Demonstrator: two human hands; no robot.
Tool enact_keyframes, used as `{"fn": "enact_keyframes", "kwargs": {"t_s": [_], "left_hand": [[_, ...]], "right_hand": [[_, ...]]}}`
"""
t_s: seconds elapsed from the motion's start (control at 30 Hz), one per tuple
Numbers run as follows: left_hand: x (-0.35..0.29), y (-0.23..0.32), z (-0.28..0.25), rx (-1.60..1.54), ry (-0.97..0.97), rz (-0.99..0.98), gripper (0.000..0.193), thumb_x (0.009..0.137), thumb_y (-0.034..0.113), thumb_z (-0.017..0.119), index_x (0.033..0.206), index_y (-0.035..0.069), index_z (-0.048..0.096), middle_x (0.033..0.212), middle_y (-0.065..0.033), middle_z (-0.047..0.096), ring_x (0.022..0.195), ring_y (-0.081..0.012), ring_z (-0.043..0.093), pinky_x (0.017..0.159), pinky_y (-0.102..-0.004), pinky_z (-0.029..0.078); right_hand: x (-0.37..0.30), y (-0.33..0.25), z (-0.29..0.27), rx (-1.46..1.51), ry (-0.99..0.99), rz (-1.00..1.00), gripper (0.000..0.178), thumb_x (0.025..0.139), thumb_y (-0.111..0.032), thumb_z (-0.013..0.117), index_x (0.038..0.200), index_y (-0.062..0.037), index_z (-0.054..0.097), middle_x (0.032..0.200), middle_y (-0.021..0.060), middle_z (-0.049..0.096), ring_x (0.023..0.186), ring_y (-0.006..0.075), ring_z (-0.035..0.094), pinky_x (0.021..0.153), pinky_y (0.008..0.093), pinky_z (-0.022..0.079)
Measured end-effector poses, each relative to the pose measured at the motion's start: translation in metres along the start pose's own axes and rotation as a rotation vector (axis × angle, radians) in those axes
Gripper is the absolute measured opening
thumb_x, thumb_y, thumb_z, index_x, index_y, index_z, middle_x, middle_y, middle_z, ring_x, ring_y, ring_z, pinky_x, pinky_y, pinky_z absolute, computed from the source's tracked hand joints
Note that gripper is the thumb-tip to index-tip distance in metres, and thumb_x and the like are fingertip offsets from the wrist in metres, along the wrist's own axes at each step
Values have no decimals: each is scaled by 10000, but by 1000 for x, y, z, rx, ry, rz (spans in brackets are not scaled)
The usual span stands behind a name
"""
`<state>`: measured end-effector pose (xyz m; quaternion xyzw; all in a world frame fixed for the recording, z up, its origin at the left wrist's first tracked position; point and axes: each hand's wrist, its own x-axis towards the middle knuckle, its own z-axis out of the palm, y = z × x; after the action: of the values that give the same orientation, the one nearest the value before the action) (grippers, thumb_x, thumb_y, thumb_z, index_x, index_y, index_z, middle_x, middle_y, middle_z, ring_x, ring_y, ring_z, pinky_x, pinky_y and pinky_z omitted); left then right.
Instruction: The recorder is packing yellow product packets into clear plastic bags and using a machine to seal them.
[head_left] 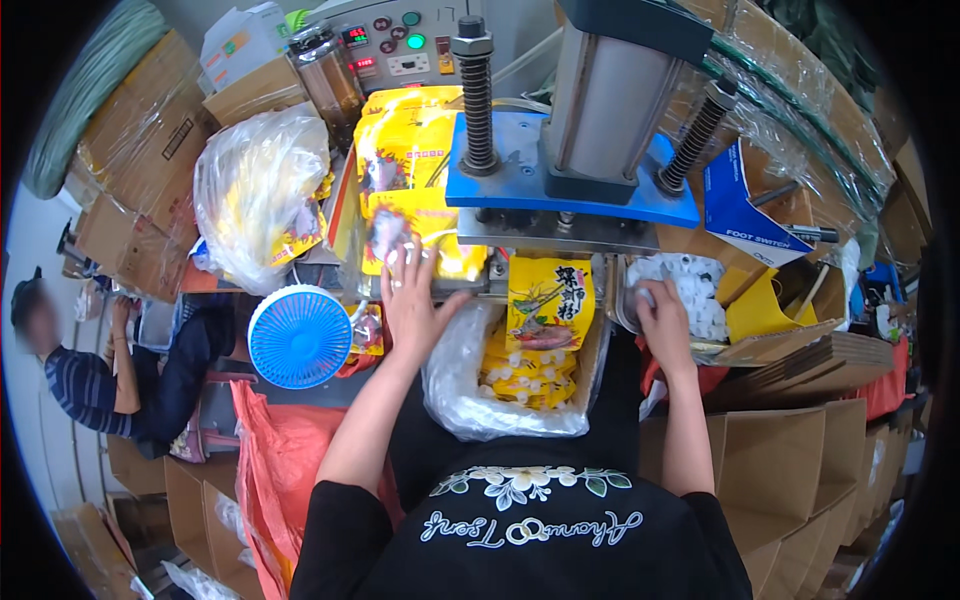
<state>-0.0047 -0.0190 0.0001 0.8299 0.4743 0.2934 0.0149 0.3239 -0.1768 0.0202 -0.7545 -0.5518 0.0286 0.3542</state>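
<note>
My left hand lies with spread fingers on the near end of a stack of yellow printed pouches. Its thumb points toward the press. Beside a pile of white plastic spouts, my right hand has its fingers curled in at the pile's near left edge; whatever is between the fingertips is hidden. Between my hands, one yellow pouch lies flat at the front of the blue press. Below it, a box lined with clear plastic holds several yellow pouches with white spouts.
A blue round fan stands left of my left forearm, by a clear bag of yellow pouches. Behind are a control panel and a clear jar. Cartons stack at right. Another person sits far left.
</note>
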Motion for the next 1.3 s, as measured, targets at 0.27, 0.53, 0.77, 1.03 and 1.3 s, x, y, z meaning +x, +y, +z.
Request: {"fn": "enact_keyframes", "kwargs": {"t_s": [0.27,0.53,0.77,1.03,1.3], "left_hand": [[-24,11,-33,-641,10,-225,99,822,43,671,911,11,701,873,-83,697,865,-194,649,937,-353,415],[-75,57,-5,-1045,-385,-282,132,851,57,695,933,-47,695,852,-39,662,760,-61,570,663,-226,450],[-55,69,12,-1054,-515,-427,268,886,240,695,934,-24,714,741,-2,652,615,-49,544,545,-209,414],[-4,97,31,-1599,-355,-845,193,898,97,657,971,-82,653,890,-121,699,706,-134,669,628,-245,528],[22,60,-4,-1002,-239,-359,357,870,195,699,1152,-17,642,1046,-123,695,954,-192,660,813,-283,506]], "right_hand": [[1,-32,-7,495,-73,149,198,871,-81,657,1063,-33,643,918,30,631,798,105,571,714,249,470],[-8,-113,2,538,-490,-103,174,857,-101,687,996,-1,658,951,40,657,843,104,594,739,251,478],[1,-83,18,776,-361,128,309,877,-119,673,1163,-23,606,1016,61,671,895,108,625,793,267,511],[30,-15,2,-15,95,45,195,865,-123,636,1031,-22,654,970,145,643,787,324,639,717,399,500],[22,7,33,34,148,-102,146,861,-26,604,1000,-10,648,956,142,609,802,268,619,715,330,491]]}}
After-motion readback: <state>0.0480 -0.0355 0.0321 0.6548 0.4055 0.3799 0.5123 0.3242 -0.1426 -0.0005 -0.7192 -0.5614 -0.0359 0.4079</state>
